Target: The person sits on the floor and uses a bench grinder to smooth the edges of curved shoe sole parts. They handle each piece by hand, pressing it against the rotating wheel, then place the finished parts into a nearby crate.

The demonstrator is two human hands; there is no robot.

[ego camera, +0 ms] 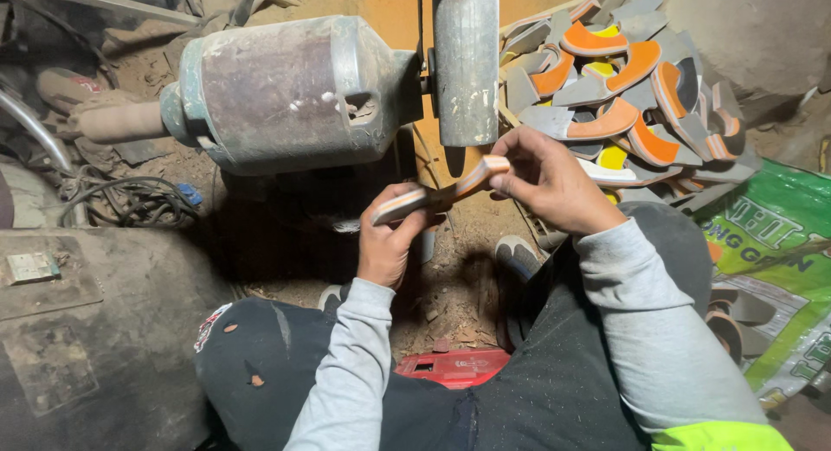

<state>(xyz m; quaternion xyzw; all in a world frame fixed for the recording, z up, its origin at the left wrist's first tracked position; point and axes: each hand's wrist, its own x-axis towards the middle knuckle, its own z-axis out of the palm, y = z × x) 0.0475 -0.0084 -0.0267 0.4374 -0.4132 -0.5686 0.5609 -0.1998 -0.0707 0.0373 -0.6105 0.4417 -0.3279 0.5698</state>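
Both hands hold one shoe sole (441, 190), a thin curved piece with an orange layer along its edge, just below and near the grinding wheel (466, 61). The left hand (387, 243) grips the sole's near-left end, fingers curled tight around it with the thumb pressed on top. The right hand (545, 181) pinches the far-right end between thumb and bent fingers, so the sole spans the gap between the two hands, tilted up toward the right. Whether the sole touches the wheel cannot be told (the wheel's lower edge sits just above it).

The wheel is a dusty grey drum mounted on the right end of a large, worn motor housing (286, 92), which fills the far middle of the scene. To the far right lies a heap of soles (623, 96), grey with orange and some yellow layers, stacked loosely. A green printed sack (779, 260) lies at the right edge, near the person's right knee. A red box (454, 366) rests on the dirt floor between the knees, near the camera. Tangled cables (121, 200) lie at the left, below the motor's shaft.
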